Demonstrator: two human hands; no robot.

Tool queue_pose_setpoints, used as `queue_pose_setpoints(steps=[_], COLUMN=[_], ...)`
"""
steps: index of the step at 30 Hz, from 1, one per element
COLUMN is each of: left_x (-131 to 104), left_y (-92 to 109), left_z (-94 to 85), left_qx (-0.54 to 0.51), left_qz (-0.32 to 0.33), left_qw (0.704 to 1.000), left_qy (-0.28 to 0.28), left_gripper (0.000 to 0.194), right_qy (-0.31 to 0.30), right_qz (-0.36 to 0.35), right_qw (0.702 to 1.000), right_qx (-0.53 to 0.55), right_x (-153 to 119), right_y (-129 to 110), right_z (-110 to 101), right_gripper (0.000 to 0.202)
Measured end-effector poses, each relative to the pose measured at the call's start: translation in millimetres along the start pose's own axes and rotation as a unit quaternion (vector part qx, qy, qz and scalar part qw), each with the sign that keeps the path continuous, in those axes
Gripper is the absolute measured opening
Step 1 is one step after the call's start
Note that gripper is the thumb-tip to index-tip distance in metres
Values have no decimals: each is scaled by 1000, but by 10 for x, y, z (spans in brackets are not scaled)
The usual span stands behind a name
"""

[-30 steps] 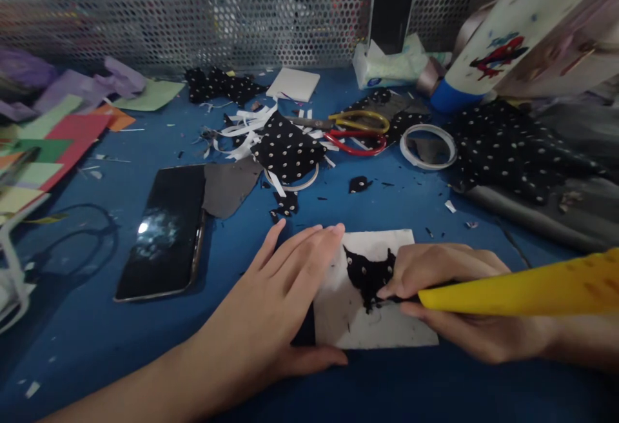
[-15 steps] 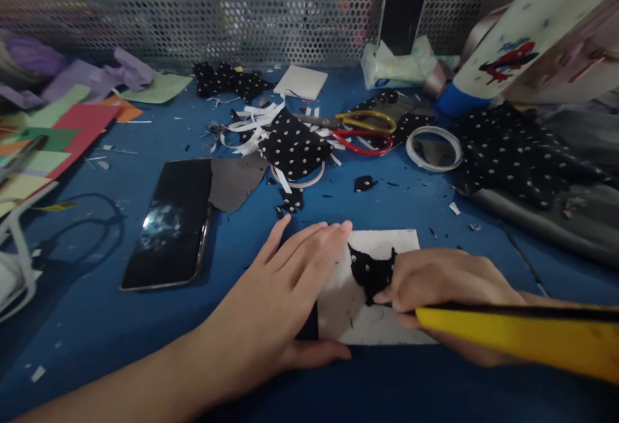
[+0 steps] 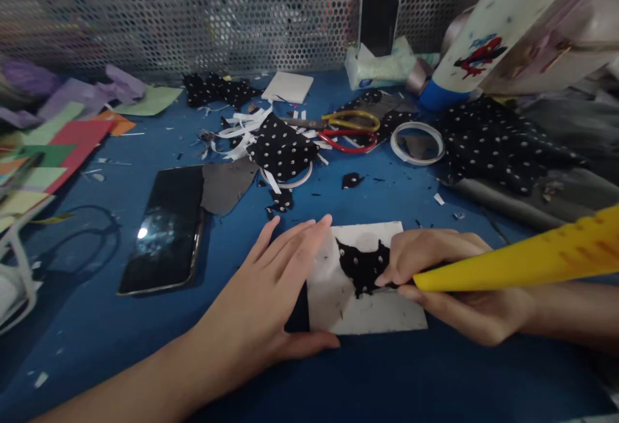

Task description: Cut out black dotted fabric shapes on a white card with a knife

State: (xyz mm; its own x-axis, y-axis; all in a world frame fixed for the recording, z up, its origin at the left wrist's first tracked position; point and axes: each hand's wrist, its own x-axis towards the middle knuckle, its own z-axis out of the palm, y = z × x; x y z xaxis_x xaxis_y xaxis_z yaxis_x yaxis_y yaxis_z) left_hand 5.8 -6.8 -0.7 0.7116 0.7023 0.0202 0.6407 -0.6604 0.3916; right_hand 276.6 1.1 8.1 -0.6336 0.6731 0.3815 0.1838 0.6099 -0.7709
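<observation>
Head view: a small black, pale-dotted, jagged-edged fabric cutout (image 3: 362,269) lies on a square white card (image 3: 382,317). The left hand (image 3: 261,294) spreads open at its left edge; the right hand (image 3: 447,265) grips a tapered yellow tool (image 3: 512,260). The cloth looks soft, easily creased; the card light, stiffer, best held by its edges.

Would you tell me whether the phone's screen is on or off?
Off, it seems: the phone shows only black and a reflection.
</observation>
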Motion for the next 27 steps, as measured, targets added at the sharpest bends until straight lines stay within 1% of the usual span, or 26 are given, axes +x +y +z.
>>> queue_pose_setpoints(steps=[4, 6, 9, 12, 14, 18, 22, 26, 27], left_x=[4, 6, 4, 1, 3, 7, -9, -23, -21], left_y=[-10, -5, 15, 31, 33, 28, 30, 34, 33], left_z=[3, 3, 4, 5, 7, 7, -3, -8, -7], left_qx=[0, 2, 8, 14, 17, 12, 6, -2, -1], left_qz=[6, 6, 10, 10, 5, -3, -7, -10, -13], left_qw=[1000, 1000, 1000, 1000, 1000, 1000, 1000, 1000, 1000], left_qy=[2, 2, 6, 10, 10, 10, 6, 7, 7], left_gripper=[127, 126, 124, 124, 125, 126, 123, 123, 123], right_qy=[-4, -4, -31, -73, -77, -38, -6, 63, 70], right_qz=[14, 18, -16, -62, -57, -20, -17, -18, -10], right_qw=[1000, 999, 997, 991, 992, 998, 1000, 996, 995], right_qx=[-7, -26, -66, -92, -81, -48, -12, 58, 73], right_x=[-11, -5, 24, 61, 78, 80, 44, 11, 8], right_y=[-17, -36, -66, -72, -59, -27, -16, 2, 8], right_z=[26, 38, 44, 37, 33, 30, 29, 47, 55], right_gripper=[19, 16, 7, 5, 6, 12, 14, 17, 17])
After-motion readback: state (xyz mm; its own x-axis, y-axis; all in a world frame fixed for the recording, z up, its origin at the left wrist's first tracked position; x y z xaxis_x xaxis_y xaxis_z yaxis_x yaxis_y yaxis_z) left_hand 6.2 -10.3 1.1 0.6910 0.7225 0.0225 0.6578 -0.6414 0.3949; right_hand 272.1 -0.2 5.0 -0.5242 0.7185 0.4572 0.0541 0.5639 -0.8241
